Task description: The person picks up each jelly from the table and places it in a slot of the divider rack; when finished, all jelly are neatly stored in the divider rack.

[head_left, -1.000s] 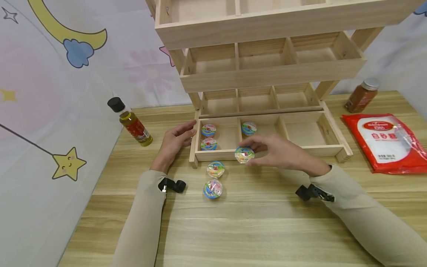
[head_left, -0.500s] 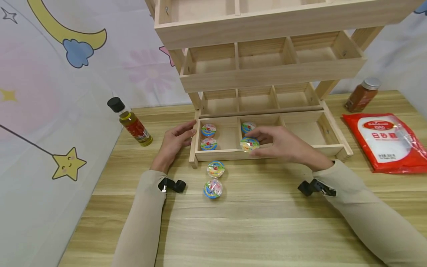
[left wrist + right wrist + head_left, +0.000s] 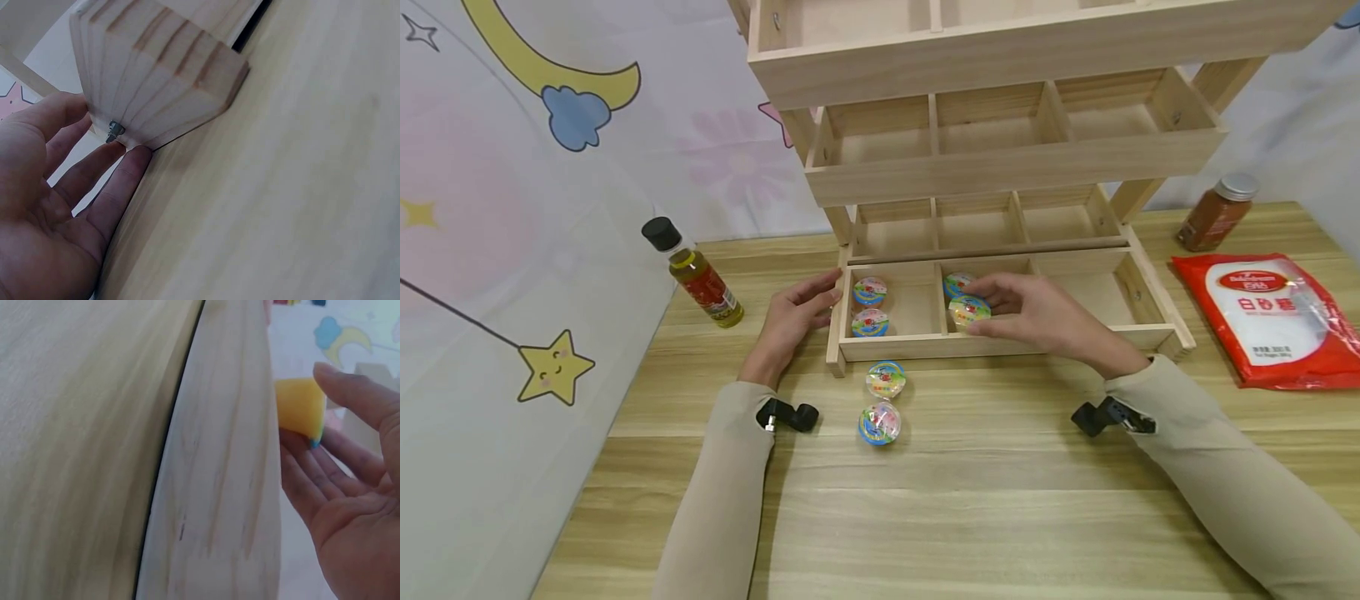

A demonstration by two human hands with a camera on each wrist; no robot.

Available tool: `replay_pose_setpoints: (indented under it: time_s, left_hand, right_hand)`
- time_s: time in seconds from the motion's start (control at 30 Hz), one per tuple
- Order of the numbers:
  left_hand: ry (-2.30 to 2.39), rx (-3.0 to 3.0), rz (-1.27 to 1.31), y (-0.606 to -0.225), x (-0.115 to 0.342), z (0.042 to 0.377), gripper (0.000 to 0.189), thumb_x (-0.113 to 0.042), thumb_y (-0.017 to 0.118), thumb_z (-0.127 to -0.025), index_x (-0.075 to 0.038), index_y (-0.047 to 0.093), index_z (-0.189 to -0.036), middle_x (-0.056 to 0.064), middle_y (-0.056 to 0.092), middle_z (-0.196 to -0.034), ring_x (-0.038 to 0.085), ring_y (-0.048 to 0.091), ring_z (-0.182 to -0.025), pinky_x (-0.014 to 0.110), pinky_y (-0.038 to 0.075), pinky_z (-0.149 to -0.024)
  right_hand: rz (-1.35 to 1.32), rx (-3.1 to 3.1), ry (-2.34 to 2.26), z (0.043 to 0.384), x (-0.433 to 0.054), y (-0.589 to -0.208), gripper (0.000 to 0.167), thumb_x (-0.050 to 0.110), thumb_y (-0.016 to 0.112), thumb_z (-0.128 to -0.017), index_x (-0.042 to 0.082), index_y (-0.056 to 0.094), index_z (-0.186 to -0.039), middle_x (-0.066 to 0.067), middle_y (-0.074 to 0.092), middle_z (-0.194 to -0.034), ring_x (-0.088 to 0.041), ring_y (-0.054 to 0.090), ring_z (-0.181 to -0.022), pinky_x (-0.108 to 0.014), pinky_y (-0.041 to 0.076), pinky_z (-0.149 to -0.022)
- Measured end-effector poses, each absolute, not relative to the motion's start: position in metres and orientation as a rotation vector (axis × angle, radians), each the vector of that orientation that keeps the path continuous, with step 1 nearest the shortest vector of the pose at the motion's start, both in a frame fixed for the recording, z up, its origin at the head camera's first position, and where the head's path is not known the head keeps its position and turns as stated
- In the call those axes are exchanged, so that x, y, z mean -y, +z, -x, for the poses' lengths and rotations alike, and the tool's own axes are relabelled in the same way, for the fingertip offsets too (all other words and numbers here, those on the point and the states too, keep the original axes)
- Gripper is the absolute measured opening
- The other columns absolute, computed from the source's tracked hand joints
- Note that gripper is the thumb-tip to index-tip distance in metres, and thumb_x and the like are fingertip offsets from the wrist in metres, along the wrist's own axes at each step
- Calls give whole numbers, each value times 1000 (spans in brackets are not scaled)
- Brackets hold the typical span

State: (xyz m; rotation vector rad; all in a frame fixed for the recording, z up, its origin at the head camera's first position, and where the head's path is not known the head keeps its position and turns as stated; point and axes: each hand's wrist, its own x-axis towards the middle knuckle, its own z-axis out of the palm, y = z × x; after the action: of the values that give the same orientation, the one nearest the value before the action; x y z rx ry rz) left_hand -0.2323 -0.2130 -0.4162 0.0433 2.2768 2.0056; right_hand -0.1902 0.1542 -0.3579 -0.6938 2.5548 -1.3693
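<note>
My right hand [image 3: 1037,312] pinches a small yellow jelly cup [image 3: 969,311] with a printed foil lid, in the front of the bottom tray's middle compartment. In the right wrist view the cup's yellow side [image 3: 299,407] shows between thumb and fingers, behind the tray's front board [image 3: 219,462]. Another jelly cup [image 3: 957,285] sits just behind it, partly covered by the fingers. Two more cups, one [image 3: 870,292] behind the other [image 3: 870,323], stand in the left compartment. My left hand [image 3: 792,323] touches the left end of the wooden rack [image 3: 156,69] with its fingertips.
Two jelly cups, a yellow one [image 3: 886,380] and a pink one [image 3: 879,423], rest on the table before the rack. An oil bottle [image 3: 703,283] stands left. A silver-lidded jar [image 3: 1216,215] and a red-and-white sugar bag [image 3: 1262,321] are on the right. Upper tiers [image 3: 1022,167] rise behind.
My right hand has carried the yellow jelly cup from before the tray's front board over it into the middle compartment. My left hand has stayed against the rack.
</note>
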Motion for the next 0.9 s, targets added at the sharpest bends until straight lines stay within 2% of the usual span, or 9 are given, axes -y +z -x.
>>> replay_pose_setpoints:
  time_s: [0.33,0.67,0.9]
  left_hand:
    - [2010,-2268,-38,-418,213,233,47,-22,70,-106,-10,62,-150,9,61,-150,24,61,-131,27,61,-90]
    - [2008,-2266,-41,-420,214,235,48,-22,70,-106,-9,61,-151,11,59,-152,24,61,-132,26,60,-90]
    - [2027,-2246,-48,-419,214,235,47,-20,70,-106,-8,62,-150,11,59,-152,25,61,-131,27,60,-90]
  right_hand:
    - [652,-2555,-1402,197,-155,-370,50,17,86,-93,-2,68,-136,-18,72,-123,-30,71,-110,-22,58,-87]
    - [586,-2569,-1371,203,-156,-378,52,22,86,-94,-1,66,-138,-18,71,-123,-30,70,-112,-34,58,-94]
    - [613,-2594,-1355,208,-155,-383,48,14,85,-93,-3,68,-135,-20,72,-120,-32,71,-109,-33,59,-92]
